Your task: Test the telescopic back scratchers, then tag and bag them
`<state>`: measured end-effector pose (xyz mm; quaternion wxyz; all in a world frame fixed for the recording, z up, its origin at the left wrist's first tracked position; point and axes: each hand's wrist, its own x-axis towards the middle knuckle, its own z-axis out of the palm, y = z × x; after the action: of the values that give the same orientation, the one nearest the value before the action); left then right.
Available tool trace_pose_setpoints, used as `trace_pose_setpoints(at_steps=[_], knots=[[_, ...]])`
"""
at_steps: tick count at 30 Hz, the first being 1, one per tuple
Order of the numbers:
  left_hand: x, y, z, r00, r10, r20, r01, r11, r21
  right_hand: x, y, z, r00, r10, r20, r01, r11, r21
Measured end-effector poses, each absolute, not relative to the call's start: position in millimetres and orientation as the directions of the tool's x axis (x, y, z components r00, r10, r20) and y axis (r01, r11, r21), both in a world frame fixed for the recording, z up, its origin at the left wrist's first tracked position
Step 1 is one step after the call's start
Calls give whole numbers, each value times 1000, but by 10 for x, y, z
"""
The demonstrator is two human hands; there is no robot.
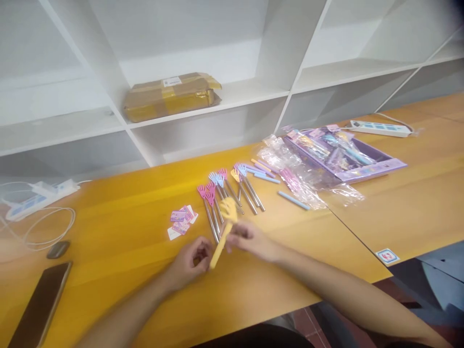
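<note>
A yellow back scratcher [222, 245], slightly blurred, stands tilted above the table with its claw end [229, 209] up. My right hand [248, 239] is closed around its upper handle, just below the claw. Close to the lower end of the handle, my left hand [194, 258] has its fingers curled in a pinch at the yellow grip. Behind them lie several metal-rod back scratchers with pink claws [206, 192], blue claws [216, 179] and a yellow claw [235, 175]. Small printed cards [181, 221] lie in a loose pile left of these.
Coloured tubes [266, 178] and clear plastic wrappers [290, 169] lie near a purple display box [373, 169] of packaged pieces. Power strips [380, 128] sit at both sides. A phone [41, 302] lies front left. A taped parcel [172, 96] rests on the shelf behind.
</note>
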<state>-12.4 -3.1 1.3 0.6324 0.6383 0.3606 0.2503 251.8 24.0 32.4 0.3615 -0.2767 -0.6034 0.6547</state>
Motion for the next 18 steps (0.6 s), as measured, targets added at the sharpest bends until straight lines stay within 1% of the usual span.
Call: trace_pose_setpoints(at_steps=[1,3,7,11,13,15,17,18], knots=[[-126,-28,44,638,760,-125,128,56,990,2412,162,266,-652,757,51,-173,-83,-981],[-136,-16,91,685,722,-99,95,47,994,2265,63,145,-684,729,25,-206,-161,-965],[-177,10,70,715,690,-107,80,71,994,2209,69,-3,-613,790,-18,-157,-144,-977],[-177,4,-16,649,731,-212,228,79,970,2283,158,15,-597,802,-5,-141,-110,-984],[-163,-8,-30,625,747,-228,271,66,960,2317,192,21,-554,832,-1,-150,-101,-983],[-155,-18,-26,618,756,-214,252,68,965,2352,233,2,-485,875,-8,-181,-110,-977],[-157,-22,-17,603,774,-192,225,66,972,2396,297,-26,-397,918,5,-256,-106,-961],[-160,-21,-14,590,787,-183,219,62,974,2424,337,-36,-345,938,30,-294,-78,-953]])
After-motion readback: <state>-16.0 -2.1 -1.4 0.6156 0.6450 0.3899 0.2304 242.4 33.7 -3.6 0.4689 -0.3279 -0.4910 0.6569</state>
